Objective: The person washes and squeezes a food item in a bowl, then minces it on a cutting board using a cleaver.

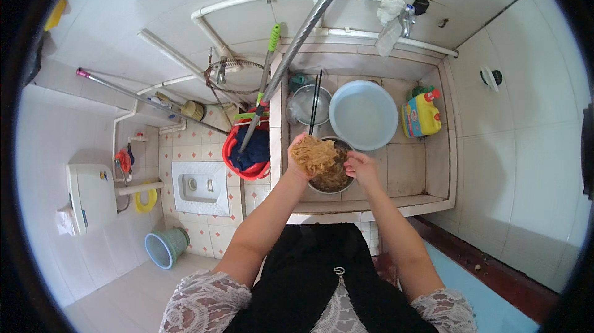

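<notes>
My left hand (295, 170) cups a large clump of wet, brown, stringy food strands (315, 154) above the left side of a metal bowl (351, 186). More brown strands (332, 179) fill the bowl, which stands on the floor of a tiled sink. At the bowl's right rim is my right hand (363, 169), with its fingers bent together. Whether a few strands sit between those fingertips is too small to tell. Dark chopsticks (315, 101) slant up behind the clump, across a second metal bowl (310, 104); their lower ends are hidden.
Behind the bowl stands a light-blue basin (390, 122) of cloudy water. A yellow detergent jug (421, 114) is by the sink's right wall. A metal pole (306, 31) rises from a red bucket (226, 154) left of the sink. A faucet (407, 21) juts from the back wall.
</notes>
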Available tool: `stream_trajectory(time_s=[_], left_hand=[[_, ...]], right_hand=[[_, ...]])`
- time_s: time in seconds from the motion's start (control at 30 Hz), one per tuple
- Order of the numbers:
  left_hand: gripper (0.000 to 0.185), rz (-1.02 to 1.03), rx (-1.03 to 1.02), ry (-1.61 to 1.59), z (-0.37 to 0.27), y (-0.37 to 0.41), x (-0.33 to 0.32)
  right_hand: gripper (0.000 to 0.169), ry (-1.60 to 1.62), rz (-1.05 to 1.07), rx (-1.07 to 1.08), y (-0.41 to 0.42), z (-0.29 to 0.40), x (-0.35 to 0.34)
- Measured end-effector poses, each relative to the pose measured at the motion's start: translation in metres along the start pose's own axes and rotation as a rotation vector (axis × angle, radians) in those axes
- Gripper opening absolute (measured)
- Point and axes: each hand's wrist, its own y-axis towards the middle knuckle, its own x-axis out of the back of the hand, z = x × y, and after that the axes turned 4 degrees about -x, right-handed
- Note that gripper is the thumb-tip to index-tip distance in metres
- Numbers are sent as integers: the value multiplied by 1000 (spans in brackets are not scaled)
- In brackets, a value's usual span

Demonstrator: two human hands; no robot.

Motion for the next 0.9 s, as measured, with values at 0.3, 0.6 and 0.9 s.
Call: stream_trajectory(time_s=[0.3, 0.6, 0.9], left_hand=[[32, -51, 67, 105, -25, -38, -20], [39, 165, 500, 336, 56, -57, -94], [33, 473, 1084, 739, 310, -195, -89]], right_hand=[[24, -56, 17, 21, -16, -9, -17], [18, 729, -46, -104, -208, -61, 94], [22, 1373, -384, 344, -468, -246, 161]])
